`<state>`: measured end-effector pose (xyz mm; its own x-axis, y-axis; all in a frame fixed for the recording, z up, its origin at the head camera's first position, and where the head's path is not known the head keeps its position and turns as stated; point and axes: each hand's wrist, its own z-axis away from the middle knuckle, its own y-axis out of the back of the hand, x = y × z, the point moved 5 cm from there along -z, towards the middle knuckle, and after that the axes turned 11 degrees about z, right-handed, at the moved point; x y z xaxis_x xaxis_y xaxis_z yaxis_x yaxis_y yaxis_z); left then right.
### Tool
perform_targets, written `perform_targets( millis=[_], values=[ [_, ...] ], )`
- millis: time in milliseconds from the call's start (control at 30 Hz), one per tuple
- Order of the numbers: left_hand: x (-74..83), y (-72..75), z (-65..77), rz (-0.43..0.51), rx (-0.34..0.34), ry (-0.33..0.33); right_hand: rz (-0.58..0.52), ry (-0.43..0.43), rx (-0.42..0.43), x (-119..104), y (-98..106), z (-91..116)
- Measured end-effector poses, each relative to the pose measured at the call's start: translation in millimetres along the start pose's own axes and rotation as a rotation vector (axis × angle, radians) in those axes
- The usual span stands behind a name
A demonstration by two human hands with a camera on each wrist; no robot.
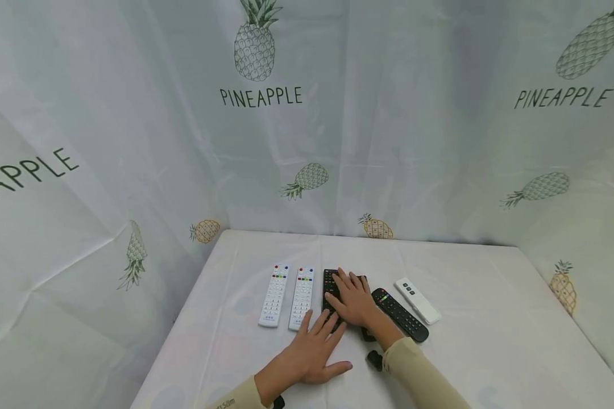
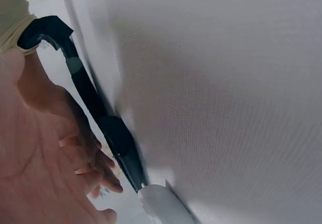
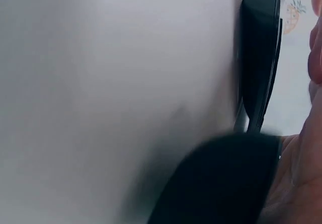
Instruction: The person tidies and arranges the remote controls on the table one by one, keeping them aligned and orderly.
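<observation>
My left hand (image 1: 314, 349) is spread in the head view, its fingertips over the near end of a black remote control (image 1: 330, 278). My right hand (image 1: 355, 304) reaches across that remote's upper half, fingers extended, and partly covers a second black remote (image 1: 368, 335). In the left wrist view the left palm (image 2: 30, 163) fills the left side, with a black remote (image 2: 121, 143) and a white remote's end (image 2: 163, 204) beyond. The right wrist view has the right hand (image 3: 302, 178) at the edge, beside black remotes (image 3: 259, 53), the nearest one blurred.
Two white remotes, one far left (image 1: 274, 295) and one beside it (image 1: 302, 298), lie left of the hands. A slanted black remote (image 1: 400, 315) and a small white remote (image 1: 417, 301) lie right. Pineapple-print curtains (image 1: 389, 142) stand behind the white-covered table (image 1: 491, 329).
</observation>
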<state>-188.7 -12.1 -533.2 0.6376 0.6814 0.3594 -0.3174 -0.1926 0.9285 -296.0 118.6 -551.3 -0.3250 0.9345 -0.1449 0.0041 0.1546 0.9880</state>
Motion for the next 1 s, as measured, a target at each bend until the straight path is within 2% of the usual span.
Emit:
perform_targets(
  millis=[167, 267, 400, 533, 633, 833, 1000],
  values=[
    [7.4, -0.3, -3.1, -0.015, 0.044, -0.048, -0.001, 0.014, 0.047, 17, 7, 12],
    [15.0, -2.1, -6.2, -0.020, 0.037, -0.092, -0.008, 0.021, 0.073, 28, 12, 20],
    [29.3, -4.7, -10.1, -0.032, 0.012, -0.184, -0.014, 0.014, 0.053, 44, 15, 27],
    [42.6, -6.1, -13.2, -0.077, 0.018, -0.280, -0.019, 0.001, 0.044, 57, 15, 32],
    [49.6, -10.0, -16.6, -0.118, 0.021, -0.322, -0.021, -0.013, 0.032, 64, 16, 35],
    [57.5, -21.3, -26.2, -0.182, -0.012, -0.328, -0.024, -0.013, 0.015, 71, 16, 36],
    [59.0, -21.3, -35.2, -0.203, -0.032, -0.278, -0.029, -0.014, 0.009, 71, 17, 33]
  ],
)
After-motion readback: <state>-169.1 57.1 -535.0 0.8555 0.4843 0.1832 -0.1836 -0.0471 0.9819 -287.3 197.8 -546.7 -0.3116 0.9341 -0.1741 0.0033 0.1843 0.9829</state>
